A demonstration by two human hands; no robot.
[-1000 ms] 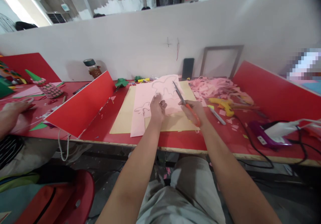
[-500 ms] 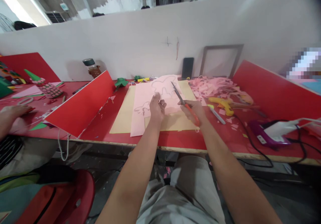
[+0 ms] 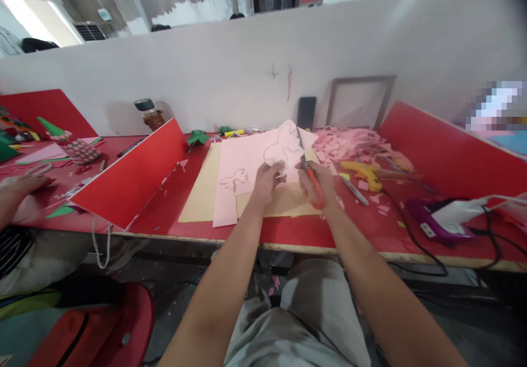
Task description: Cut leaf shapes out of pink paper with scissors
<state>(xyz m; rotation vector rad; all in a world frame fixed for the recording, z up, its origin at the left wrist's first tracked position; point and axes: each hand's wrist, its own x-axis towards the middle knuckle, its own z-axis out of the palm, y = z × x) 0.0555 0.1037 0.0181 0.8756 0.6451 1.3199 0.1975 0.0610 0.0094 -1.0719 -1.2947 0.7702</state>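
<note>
My left hand pinches the near right part of a pink paper sheet and lifts its far corner off the table. The sheet carries pencil outlines of small figures. My right hand grips orange-handled scissors, blades pointing away from me at the raised edge of the pink sheet. A tan cardboard sheet lies under the pink one on the red table.
A heap of pink paper scraps, a yellow glue gun and a pen lie to the right. A purple-and-white device with black cables sits further right. Red dividers flank the space. Another person's hand rests at left.
My left hand shifted right and lifted the pink sheet's far right part. The scissors swung from slanting left to pointing nearly straight away, close to the paper's edge.
</note>
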